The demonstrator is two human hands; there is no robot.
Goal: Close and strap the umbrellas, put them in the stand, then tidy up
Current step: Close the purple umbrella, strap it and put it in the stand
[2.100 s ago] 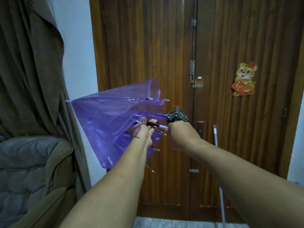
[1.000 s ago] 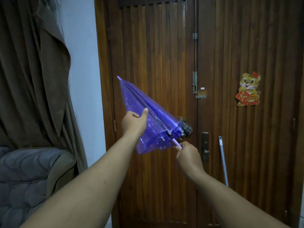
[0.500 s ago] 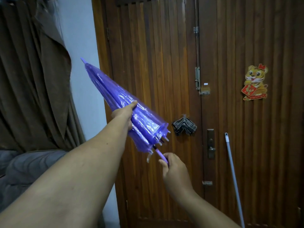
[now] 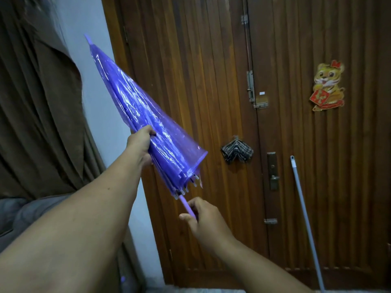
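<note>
A purple see-through umbrella point(image 4: 148, 115) is folded shut and held slanted in front of me, its tip pointing up and left. My left hand point(image 4: 140, 144) grips the gathered canopy near its lower half. My right hand point(image 4: 203, 216) holds the pale purple shaft just below the rib ends. The canopy hangs loose, and no strap is visible around it. No umbrella stand is in view.
A dark wooden double door point(image 4: 275, 60) fills the view ahead, with a checked cloth point(image 4: 237, 152) hanging on it and a tiger sticker point(image 4: 326, 85). A grey pole point(image 4: 304, 218) leans on the door at right. A brown curtain point(image 4: 38, 102) and a grey sofa point(image 4: 12, 214) stand at left.
The umbrella went from half open to folded shut. My left hand slid onto the canopy and gathered it; my right hand dropped lower along the shaft.
</note>
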